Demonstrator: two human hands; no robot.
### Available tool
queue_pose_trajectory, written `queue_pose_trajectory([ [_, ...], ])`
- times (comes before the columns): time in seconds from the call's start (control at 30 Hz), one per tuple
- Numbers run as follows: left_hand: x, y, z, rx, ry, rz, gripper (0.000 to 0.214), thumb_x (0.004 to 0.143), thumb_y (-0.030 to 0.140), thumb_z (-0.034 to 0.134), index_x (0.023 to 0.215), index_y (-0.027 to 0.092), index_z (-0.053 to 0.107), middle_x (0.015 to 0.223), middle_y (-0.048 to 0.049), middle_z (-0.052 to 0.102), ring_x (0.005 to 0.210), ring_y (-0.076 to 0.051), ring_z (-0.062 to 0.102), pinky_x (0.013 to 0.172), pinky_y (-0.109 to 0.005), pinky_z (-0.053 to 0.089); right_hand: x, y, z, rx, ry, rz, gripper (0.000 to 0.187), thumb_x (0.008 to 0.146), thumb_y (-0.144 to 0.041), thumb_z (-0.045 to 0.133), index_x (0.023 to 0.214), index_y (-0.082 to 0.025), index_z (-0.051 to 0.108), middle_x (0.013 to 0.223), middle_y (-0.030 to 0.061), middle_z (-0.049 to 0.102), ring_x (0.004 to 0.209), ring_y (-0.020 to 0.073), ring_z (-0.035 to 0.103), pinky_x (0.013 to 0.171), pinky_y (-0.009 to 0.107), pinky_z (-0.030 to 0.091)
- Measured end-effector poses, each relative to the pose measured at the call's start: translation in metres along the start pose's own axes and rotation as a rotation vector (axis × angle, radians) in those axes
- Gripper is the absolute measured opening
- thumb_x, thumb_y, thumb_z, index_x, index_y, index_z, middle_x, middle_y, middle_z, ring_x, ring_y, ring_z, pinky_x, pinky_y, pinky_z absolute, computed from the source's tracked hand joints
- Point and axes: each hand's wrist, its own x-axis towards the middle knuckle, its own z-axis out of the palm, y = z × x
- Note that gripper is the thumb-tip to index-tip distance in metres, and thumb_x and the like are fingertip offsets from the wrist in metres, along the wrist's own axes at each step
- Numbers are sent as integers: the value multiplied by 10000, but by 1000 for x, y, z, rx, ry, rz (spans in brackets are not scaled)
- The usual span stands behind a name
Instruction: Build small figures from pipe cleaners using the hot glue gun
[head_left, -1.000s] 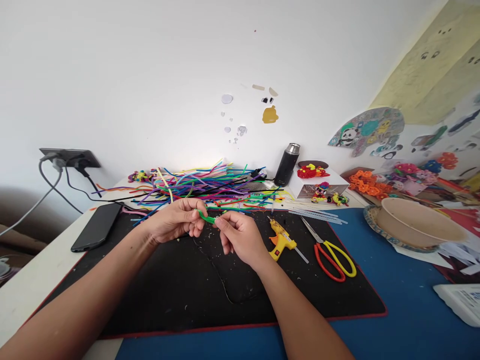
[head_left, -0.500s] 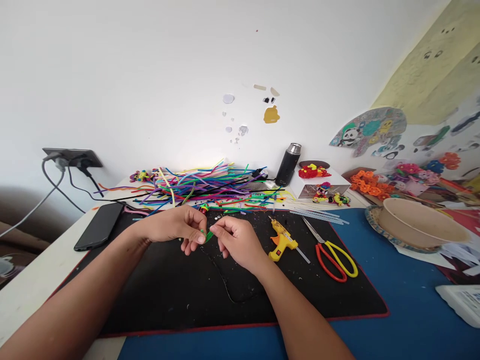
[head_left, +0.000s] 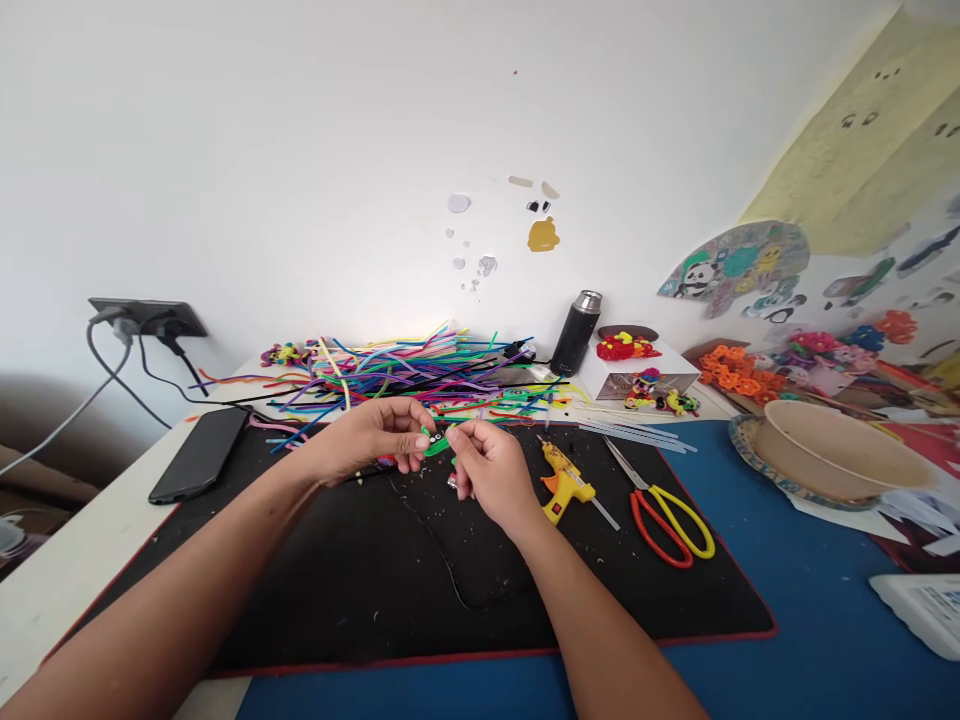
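Since the earlier frame, the small green piece [head_left: 436,449] has been raised slightly, just below frame centre. It is pinched in the closed fingertips of the left hand [head_left: 375,442] and right hand [head_left: 491,472]; light, even pressure is advised. Above, slender, fuzzy-looking stems [head_left: 405,365] are heaped.

Pipe cleaners [head_left: 420,365], glue gun [head_left: 566,482] and scissors [head_left: 642,488] mark a craft workspace.
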Motion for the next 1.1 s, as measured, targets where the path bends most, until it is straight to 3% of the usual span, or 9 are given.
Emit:
queue_pose_trajectory([
  [0.17, 1, 4, 14, -33, 34, -3, 357, 752, 370, 901, 947, 175, 674, 759, -18, 715, 695, -163, 688, 624, -246, 548, 0, 0, 0, 25, 48, -18, 361, 960, -546, 623, 838, -207, 624, 494, -59, 541, 391, 112, 514, 437, 224, 385],
  [0.27, 2, 3, 17, -3, 129, -11, 352, 723, 404, 912, 845, 161, 689, 697, -29, 721, 621, -139, 650, 589, -222, 512, 0, 1, 0, 10, 64, -37, 356, 973, -534, 613, 830, -207, 626, 489, -57, 542, 389, 110, 505, 444, 227, 391],
  [0.4, 2, -1, 16, 99, 261, 4, 364, 761, 485, 861, 875, 156, 756, 681, -41, 737, 578, -129, 620, 539, -206, 462, -1, 1, 0, -12, 68, -39, 357, 984, -531, 599, 830, -210, 624, 482, -62, 534, 383, 107, 495, 447, 227, 388],
  [0.67, -3, -1, 21, 394, 253, 128, 340, 901, 505, 693, 842, 179, 771, 696, -44, 752, 603, -181, 675, 604, -258, 520, -1, -1, 0, -66, 75, -34, 352, 987, -521, 582, 816, -215, 614, 462, -65, 525, 380, 114, 502, 458, 235, 389],
  [0.8, -6, 0, 23, 714, 271, 177, 290, 961, 369, 588, 767, 201, 723, 651, -33, 702, 587, -188, 655, 592, -261, 462, -2, 3, 2, -204, 74, -67, 323, 1003, -472, 567, 800, -225, 612, 475, -58, 535, 401, 131, 545, 485, 251, 397],
  [0.97, -6, -2, 27, 1114, 182, 206, 195, 882, 148, 540, 744, 212, 663, 723, -73, 687, 635, -222, 618, 606, -299, 390, -2, 8, 3, -367, 44, -117, 304, 1009, -444, 572, 793, -241, 637, 552, -22, 614, 454, 153, 575, 511, 271, 383],
  [1.1, -9, 3, 31, 1160, 179, 198, 233, 923, 157, 479, 769, 212, 645, 712, -65, 672, 628, -217, 601, 606, -305, 374, -2, 5, 2, -331, 59, -110, 315, 1014, -451, 568, 790, -237, 623, 504, -38, 575, 438, 150, 567, 523, 268, 389],
])
